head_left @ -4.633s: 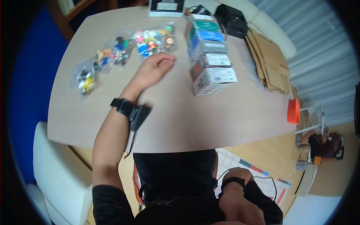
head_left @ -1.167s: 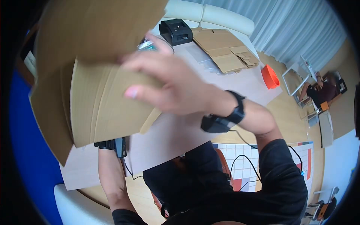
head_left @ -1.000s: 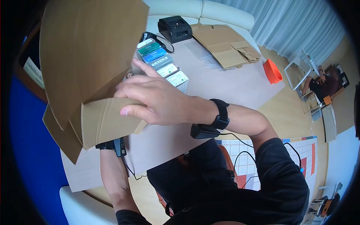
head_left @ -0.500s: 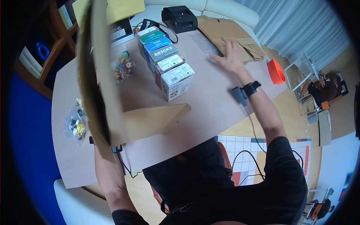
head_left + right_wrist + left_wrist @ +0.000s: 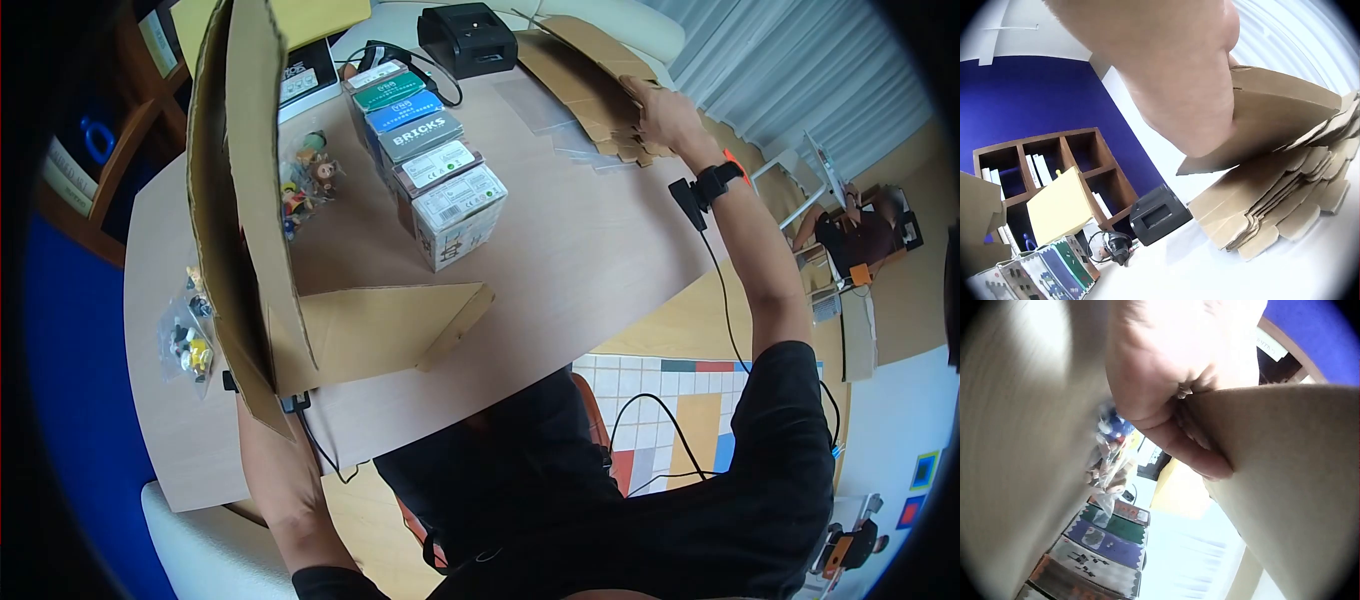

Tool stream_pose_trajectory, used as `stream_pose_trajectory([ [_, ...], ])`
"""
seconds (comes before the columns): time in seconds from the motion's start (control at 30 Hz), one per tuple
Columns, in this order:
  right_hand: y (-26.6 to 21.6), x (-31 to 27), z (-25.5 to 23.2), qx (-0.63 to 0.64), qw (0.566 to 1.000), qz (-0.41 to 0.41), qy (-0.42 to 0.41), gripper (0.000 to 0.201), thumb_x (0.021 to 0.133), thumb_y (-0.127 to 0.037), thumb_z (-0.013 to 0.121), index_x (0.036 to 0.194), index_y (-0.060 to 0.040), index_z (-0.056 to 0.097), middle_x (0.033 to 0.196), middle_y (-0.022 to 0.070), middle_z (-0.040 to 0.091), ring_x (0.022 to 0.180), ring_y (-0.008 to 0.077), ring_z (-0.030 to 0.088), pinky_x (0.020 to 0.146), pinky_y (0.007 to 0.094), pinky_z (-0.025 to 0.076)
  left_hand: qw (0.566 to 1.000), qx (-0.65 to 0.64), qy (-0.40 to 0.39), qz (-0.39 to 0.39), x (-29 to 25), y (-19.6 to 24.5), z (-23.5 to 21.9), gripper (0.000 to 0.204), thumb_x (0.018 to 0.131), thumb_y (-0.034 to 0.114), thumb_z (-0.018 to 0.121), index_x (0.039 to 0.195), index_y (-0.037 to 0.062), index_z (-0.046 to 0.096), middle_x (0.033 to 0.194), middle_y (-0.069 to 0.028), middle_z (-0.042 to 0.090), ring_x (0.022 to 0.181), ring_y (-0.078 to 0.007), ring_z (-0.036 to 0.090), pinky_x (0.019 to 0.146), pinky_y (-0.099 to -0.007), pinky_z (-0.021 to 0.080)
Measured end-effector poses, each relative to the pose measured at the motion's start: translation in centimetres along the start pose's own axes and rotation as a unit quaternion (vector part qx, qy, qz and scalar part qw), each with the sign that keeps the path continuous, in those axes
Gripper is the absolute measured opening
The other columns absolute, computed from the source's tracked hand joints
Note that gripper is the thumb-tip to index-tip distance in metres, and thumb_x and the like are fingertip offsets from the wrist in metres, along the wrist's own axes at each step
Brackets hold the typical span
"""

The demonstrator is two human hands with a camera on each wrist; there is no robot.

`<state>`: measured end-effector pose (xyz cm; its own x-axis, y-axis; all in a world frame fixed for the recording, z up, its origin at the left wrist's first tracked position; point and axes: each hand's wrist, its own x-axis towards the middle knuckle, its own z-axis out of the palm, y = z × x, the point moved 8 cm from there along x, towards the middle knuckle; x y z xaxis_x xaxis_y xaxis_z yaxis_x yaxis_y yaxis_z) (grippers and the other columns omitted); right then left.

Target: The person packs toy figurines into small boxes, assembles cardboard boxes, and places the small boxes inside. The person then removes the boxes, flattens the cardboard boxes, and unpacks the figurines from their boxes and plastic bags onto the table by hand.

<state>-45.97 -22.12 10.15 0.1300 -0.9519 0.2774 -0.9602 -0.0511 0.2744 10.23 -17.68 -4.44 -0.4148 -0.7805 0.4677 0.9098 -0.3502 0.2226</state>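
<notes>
A partly unfolded cardboard box [image 5: 255,190] stands on edge at the left of the table, with one flap [image 5: 385,315] lying out to the right. My left hand [image 5: 1166,375] grips its panel, the thumb along one face; in the head view this hand is hidden behind the cardboard. At the far right, my right hand [image 5: 668,118] holds the near edge of the top flattened cardboard box [image 5: 575,75] on a stack. In the right wrist view, that sheet [image 5: 1285,109] tilts up above the other flattened boxes [image 5: 1260,200].
A row of small brick-set boxes [image 5: 425,150] runs down the table's middle. Bagged toy figures [image 5: 310,180] lie left of it, and another bag [image 5: 188,345] sits at the left edge. Behind are a black printer [image 5: 467,40] and cables; an orange container [image 5: 735,160] is partly hidden by the right arm.
My right hand has left the left-hand cardboard and reached across to the stack, raising the top sheet's edge. The cardboard in my left hand has swung upright, uncovering the brick-set boxes.
</notes>
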Motion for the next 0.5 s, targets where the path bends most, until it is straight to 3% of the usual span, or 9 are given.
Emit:
stream_pose_trajectory([
  [0.13,-1.0,-0.3,0.8,-0.021,0.998,0.004,-0.057,0.06,0.08,-0.009,0.054,0.138,-0.0196,0.045,0.094,0.0189,0.069,0.083,0.0401,0.065,0.077,0.0489,0.052,1.0,-0.01,0.021,-0.014,-0.7,-0.2,-0.6,0.042,0.094,0.024,0.058,0.126,-0.0013,0.045,0.112,-0.0159,0.049,0.094,-0.0206,0.051,0.077,-0.027,0.05],
  [0.2,-2.4,-1.2,2.2,-0.024,0.993,0.004,-0.116,0.055,0.081,-0.013,0.06,0.134,-0.0156,0.048,0.109,0.0183,0.066,0.098,0.0372,0.062,0.081,0.048,0.05,0.999,-0.009,0.031,-0.015,0.5,0.0,-0.8,0.042,0.094,0.024,0.058,0.125,-0.0014,0.045,0.112,-0.0156,0.049,0.093,-0.0201,0.051,0.077,-0.0268,0.05],
  [0.23,-3.1,-1.6,2.7,-0.021,0.993,0.002,-0.114,0.055,0.081,-0.013,0.06,0.134,-0.0156,0.048,0.109,0.0183,0.066,0.098,0.0372,0.062,0.081,0.048,0.05,0.999,-0.007,0.037,-0.016,-1.0,-0.2,-0.1,0.041,0.094,0.024,0.057,0.125,-0.0015,0.046,0.111,-0.0155,0.049,0.093,-0.0198,0.051,0.076,-0.0267,0.05],
  [0.3,-5.4,-2.4,2.3,0.055,0.996,-0.062,-0.029,0.052,0.087,-0.026,0.059,0.137,-0.0149,0.046,0.125,0.0189,0.058,0.105,0.0388,0.059,0.086,0.0476,0.05,0.999,-0.003,0.048,-0.015,2.1,0.8,-0.7,0.04,0.094,0.024,0.057,0.124,-0.0016,0.046,0.11,-0.0152,0.049,0.092,-0.0193,0.051,0.076,-0.0265,0.049],
  [0.33,-7.1,-2.9,1.1,0.125,0.99,-0.051,-0.032,0.053,0.09,-0.033,0.06,0.136,-0.0112,0.046,0.131,0.0188,0.053,0.117,0.0372,0.054,0.095,0.0434,0.047,0.998,-0.002,0.054,-0.014,2.3,0.9,-0.7,0.04,0.094,0.024,0.057,0.123,-0.0016,0.046,0.11,-0.015,0.05,0.092,-0.019,0.051,0.075,-0.0264,0.049],
  [0.37,-8.8,-3.5,0.3,0.127,0.99,-0.053,-0.032,0.053,0.09,-0.033,0.06,0.136,-0.0112,0.046,0.131,0.0188,0.053,0.117,0.0372,0.054,0.095,0.0434,0.047,0.998,-0.001,0.061,-0.014,1.8,0.9,-0.6,0.04,0.094,0.023,0.057,0.123,-0.0017,0.046,0.109,-0.0149,0.05,0.091,-0.0188,0.051,0.075,-0.0263,0.049],
  [0.43,-12.4,-4.5,-3.5,0.34,0.93,-0.112,0.087,0.053,0.091,-0.033,0.062,0.136,-0.0078,0.047,0.131,0.0182,0.053,0.121,0.0342,0.052,0.102,0.0402,0.042,0.997,0.002,0.074,-0.016,2.2,1.0,-0.5,0.039,0.094,0.023,0.057,0.122,-0.0018,0.047,0.108,-0.0146,0.05,0.09,-0.0183,0.05,0.074,-0.0261,0.049],
  [0.5,-16.5,-5.5,-7.1,0.403,0.885,-0.184,0.146,0.052,0.089,-0.038,0.065,0.131,-0.0099,0.052,0.131,0.0195,0.052,0.122,0.0357,0.05,0.102,0.0408,0.041,0.996,0.003,0.091,-0.025,0.7,0.0,0.0,0.038,0.095,0.023,0.056,0.122,-0.0019,0.047,0.107,-0.0144,0.05,0.09,-0.0178,0.05,0.073,-0.0259,0.049],
])
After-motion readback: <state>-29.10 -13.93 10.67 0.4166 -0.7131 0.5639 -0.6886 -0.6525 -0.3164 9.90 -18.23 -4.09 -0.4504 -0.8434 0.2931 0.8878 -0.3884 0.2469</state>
